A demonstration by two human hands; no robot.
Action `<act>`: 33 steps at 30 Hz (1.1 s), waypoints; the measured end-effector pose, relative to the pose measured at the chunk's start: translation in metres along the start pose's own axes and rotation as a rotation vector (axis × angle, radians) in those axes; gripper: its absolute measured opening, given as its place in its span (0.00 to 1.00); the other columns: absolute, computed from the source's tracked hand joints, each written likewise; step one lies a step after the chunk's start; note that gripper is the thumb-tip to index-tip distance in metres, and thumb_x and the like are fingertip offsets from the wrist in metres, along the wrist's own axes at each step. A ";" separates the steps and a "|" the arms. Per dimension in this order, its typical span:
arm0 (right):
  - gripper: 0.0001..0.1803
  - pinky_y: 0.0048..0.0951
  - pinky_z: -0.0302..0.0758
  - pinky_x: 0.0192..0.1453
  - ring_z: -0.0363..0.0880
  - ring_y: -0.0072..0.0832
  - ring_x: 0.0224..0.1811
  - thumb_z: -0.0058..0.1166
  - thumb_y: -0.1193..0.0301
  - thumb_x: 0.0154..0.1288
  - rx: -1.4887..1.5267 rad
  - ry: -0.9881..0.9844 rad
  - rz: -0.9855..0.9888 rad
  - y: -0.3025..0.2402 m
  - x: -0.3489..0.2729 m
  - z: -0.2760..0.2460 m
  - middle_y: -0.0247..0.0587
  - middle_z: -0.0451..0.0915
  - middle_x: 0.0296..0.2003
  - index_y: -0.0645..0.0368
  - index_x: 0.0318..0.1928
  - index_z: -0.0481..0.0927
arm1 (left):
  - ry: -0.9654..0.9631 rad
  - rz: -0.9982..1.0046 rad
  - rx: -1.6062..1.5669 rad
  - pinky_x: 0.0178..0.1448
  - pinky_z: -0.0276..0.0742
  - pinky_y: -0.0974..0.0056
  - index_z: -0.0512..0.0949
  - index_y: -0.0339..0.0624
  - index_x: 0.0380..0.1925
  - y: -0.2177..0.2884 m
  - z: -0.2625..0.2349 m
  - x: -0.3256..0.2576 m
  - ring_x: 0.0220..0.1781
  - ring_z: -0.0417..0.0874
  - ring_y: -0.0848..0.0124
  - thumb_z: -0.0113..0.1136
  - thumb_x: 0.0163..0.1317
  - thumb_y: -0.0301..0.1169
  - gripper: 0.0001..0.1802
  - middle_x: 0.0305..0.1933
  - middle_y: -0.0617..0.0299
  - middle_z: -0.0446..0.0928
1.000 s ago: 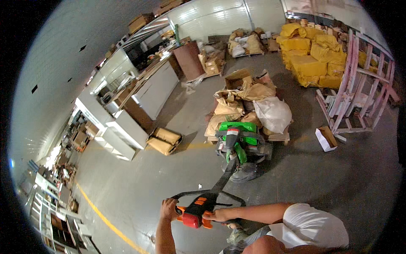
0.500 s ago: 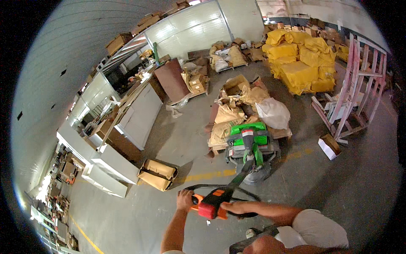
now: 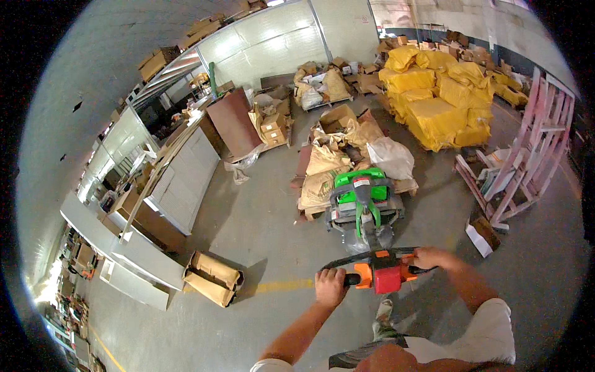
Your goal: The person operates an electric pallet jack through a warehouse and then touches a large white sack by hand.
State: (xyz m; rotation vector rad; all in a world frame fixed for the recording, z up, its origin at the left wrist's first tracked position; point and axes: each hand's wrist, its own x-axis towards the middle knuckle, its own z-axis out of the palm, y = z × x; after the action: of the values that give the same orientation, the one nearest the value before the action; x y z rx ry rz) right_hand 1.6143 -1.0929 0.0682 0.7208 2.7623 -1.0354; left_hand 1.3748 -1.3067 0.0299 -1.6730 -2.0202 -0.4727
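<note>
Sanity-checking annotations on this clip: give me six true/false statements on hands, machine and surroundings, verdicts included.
1. The left hand grips the handle. True.
2. The right hand hangs free. False: it is on the handle too.
3. The machine is blue. False: it is green and dark.
4. The yellow stack is right of the loaded pallet. True.
5. A brown carton lies left of the machine. True.
6. The white sack hangs from the handle. False: it lies on the loaded pallet.
</note>
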 end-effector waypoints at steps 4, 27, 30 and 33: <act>0.23 0.44 0.75 0.41 0.81 0.45 0.35 0.38 0.48 0.64 -0.151 -0.055 0.108 0.007 0.000 0.014 0.50 0.81 0.35 0.46 0.48 0.78 | 0.076 -0.013 0.019 0.41 0.67 0.54 0.73 0.49 0.29 0.005 0.021 -0.015 0.35 0.76 0.60 0.61 0.43 0.32 0.12 0.30 0.63 0.75; 0.45 0.45 0.76 0.37 0.81 0.46 0.29 0.40 0.29 0.52 0.053 0.401 0.001 0.031 0.121 0.167 0.50 0.79 0.21 0.66 0.27 0.81 | 0.055 -0.029 -0.002 0.53 0.66 0.50 0.72 0.47 0.32 -0.113 0.100 -0.048 0.45 0.74 0.56 0.58 0.47 0.28 0.10 0.39 0.59 0.76; 0.42 0.45 0.76 0.39 0.80 0.47 0.30 0.41 0.31 0.53 -0.120 0.330 0.207 0.005 0.132 0.147 0.49 0.81 0.25 0.62 0.32 0.81 | 0.077 -0.029 0.016 0.54 0.66 0.50 0.72 0.47 0.33 -0.131 0.122 -0.042 0.45 0.74 0.57 0.58 0.48 0.29 0.11 0.39 0.59 0.76; 0.38 0.45 0.75 0.40 0.80 0.47 0.33 0.42 0.32 0.54 -0.030 0.335 0.214 -0.014 0.109 0.146 0.48 0.82 0.29 0.56 0.38 0.81 | 0.051 -0.028 0.023 0.55 0.65 0.49 0.73 0.47 0.36 -0.131 0.129 -0.050 0.47 0.74 0.57 0.59 0.48 0.30 0.12 0.39 0.59 0.76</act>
State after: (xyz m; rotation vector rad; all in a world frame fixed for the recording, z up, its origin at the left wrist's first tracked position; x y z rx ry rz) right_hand 1.5018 -1.1530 -0.0630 1.2578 2.8726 -0.8986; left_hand 1.2358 -1.3032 -0.1008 -1.6052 -2.0072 -0.4945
